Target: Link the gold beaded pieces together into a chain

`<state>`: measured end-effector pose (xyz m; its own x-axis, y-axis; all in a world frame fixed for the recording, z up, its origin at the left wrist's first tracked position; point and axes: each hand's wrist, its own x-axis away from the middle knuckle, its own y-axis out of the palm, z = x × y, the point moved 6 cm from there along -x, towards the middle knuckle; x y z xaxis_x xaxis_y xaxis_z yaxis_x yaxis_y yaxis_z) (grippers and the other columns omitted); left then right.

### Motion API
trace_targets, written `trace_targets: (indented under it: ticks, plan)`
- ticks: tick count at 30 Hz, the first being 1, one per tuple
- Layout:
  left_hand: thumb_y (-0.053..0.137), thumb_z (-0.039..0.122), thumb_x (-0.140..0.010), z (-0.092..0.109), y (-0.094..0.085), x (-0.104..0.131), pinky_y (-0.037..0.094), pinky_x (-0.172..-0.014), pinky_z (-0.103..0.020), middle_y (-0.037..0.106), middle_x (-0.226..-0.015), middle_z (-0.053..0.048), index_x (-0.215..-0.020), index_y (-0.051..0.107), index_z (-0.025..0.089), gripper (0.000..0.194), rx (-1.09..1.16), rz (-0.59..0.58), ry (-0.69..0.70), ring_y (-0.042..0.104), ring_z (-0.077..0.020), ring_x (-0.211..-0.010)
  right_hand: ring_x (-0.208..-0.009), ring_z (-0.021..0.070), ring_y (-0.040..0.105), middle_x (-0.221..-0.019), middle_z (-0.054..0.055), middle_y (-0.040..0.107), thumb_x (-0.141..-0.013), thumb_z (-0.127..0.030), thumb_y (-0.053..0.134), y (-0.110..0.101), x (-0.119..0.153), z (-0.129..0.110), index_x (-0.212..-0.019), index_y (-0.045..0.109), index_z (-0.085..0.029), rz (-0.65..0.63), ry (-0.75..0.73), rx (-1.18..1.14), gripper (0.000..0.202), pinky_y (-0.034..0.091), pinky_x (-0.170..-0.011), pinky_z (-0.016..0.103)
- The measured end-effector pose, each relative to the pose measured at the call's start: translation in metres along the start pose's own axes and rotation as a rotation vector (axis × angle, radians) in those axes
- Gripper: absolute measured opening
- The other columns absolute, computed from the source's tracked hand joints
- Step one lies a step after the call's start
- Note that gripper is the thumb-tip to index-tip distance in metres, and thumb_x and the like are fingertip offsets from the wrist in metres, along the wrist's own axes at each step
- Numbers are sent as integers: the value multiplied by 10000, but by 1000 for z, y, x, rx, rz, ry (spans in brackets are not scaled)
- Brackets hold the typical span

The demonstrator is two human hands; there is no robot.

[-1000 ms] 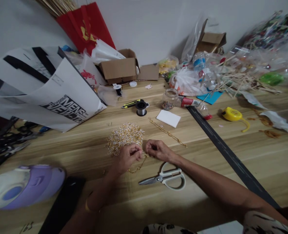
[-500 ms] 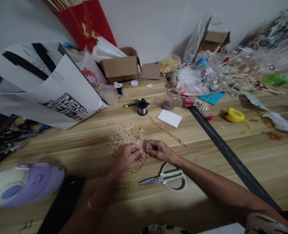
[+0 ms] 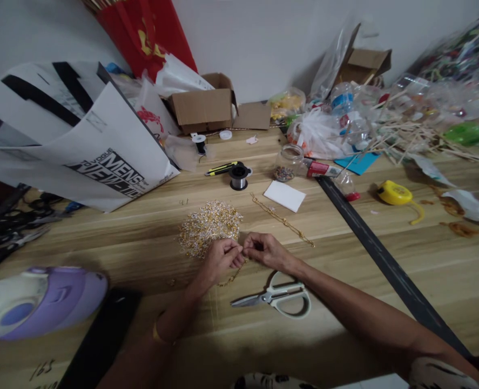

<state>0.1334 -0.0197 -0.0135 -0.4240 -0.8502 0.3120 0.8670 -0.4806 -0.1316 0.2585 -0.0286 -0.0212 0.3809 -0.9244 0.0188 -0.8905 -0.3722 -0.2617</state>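
Observation:
My left hand (image 3: 224,255) is closed in a pinch at the front edge of a heap of gold and clear bead links (image 3: 209,222). A gold beaded chain (image 3: 231,279) hangs in a curve from its fingers. Opposite it, my right hand (image 3: 268,251) pinches too, its fingertips almost meeting the left ones; what lies between them is too small to make out. Below the hands, scissors with white handles (image 3: 268,296) lie on the wooden table. A second gold chain (image 3: 283,219) stretches out beyond my right hand.
Behind the heap are a wire spool (image 3: 238,178), a yellow-black cutter (image 3: 223,169), a bead jar (image 3: 285,166) and a white card (image 3: 284,195). A yellow tape measure (image 3: 393,193) lies right. A paper bag (image 3: 117,146) and a purple-white appliance (image 3: 56,302) stand left.
My fingertips have come closer together, the left hand shifting slightly right. Less of the hanging chain shows beside the left hand. The whole view has shifted a little.

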Motion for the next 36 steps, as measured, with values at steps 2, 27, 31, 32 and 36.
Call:
trace_targets:
  ticks: [2,27,31,32,36]
  plan:
    - [607,360,-735,-1,0,0,455,-457,-188,622,-542,-20,-631,584,117,266,4,-2,2,565,-93,-465,-536,79,411,-607,-26,507,-794,-237,575,0,0,0,-759,566,-135,0,1,-6,108,315,-499,187]
    - [672,286,-674,0,2,5,476,-537,-230,629,-604,-26,-728,600,110,198,63,-55,25,588,-116,-542,-538,83,431,-612,-24,528,-781,-201,572,-1,-1,-2,-750,569,-139,19,-8,27,69,317,-498,189]
    - [607,223,-704,-3,1,4,457,-533,-222,620,-596,-22,-701,590,118,106,-33,27,88,578,-120,-543,-556,86,449,-628,-19,544,-772,-178,569,-1,-1,-3,-748,575,-139,24,-9,59,46,322,-507,187]
    - [588,214,-714,-4,1,4,450,-533,-219,621,-594,-20,-697,588,123,93,-67,42,109,576,-121,-544,-560,86,453,-630,-19,547,-771,-176,571,-2,0,-3,-746,577,-140,30,-11,70,45,324,-511,187]
    - [504,193,-762,-1,1,5,428,-545,-220,611,-588,-10,-712,592,138,115,-237,99,176,565,-126,-549,-560,87,466,-629,-19,555,-773,-183,573,-2,1,-6,-746,583,-139,60,-21,110,53,329,-516,189]
